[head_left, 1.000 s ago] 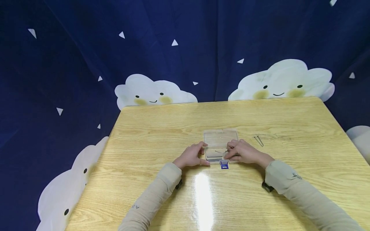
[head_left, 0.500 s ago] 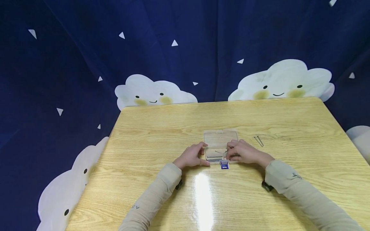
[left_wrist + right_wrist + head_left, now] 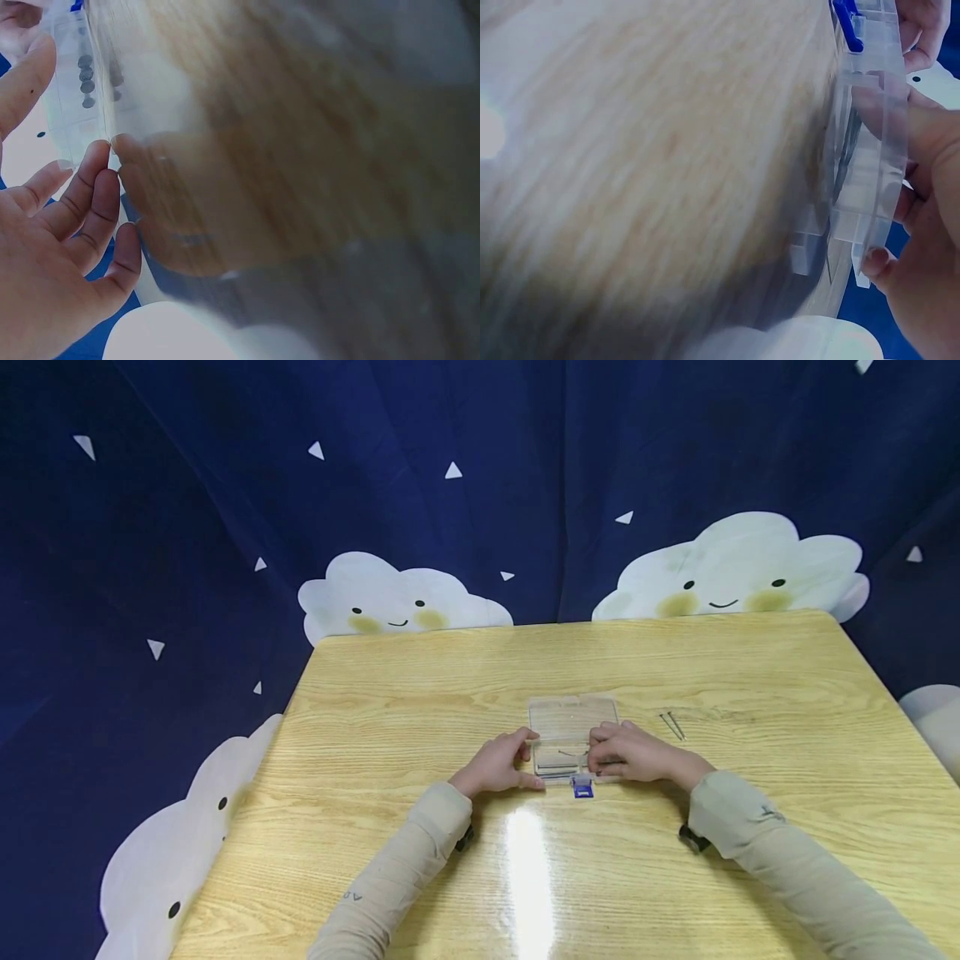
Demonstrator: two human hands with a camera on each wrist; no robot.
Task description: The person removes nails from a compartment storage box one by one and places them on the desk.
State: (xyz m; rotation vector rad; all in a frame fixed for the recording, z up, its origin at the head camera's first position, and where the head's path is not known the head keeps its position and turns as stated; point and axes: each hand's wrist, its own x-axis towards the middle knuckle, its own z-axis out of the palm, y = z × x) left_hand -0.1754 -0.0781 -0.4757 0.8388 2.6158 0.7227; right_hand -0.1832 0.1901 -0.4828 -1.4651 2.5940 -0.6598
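Note:
A clear plastic compartment box (image 3: 573, 720) lies on the table with its lid folded back. My left hand (image 3: 498, 764) grips the box's left end, thumb at the front corner and forefinger at the back. Several nails (image 3: 557, 768) lie in its left front part; in the left wrist view, round nail heads (image 3: 87, 79) show through the wall. My right hand (image 3: 630, 753) reaches into the right part with curled fingers. Through the clear wall in the right wrist view, its thumb (image 3: 877, 109) is close to dark nails (image 3: 847, 146); I cannot tell whether it pinches one.
Two loose nails (image 3: 672, 727) lie on the wooden table (image 3: 420, 693) to the right of the box. A blue latch (image 3: 582, 790) juts from the box's front edge. Behind the table hangs a dark blue curtain (image 3: 450, 527) with white clouds.
My right hand's fingertips have shifted slightly right, away from the divider, inside the box. The left hand and the box have stayed in place.

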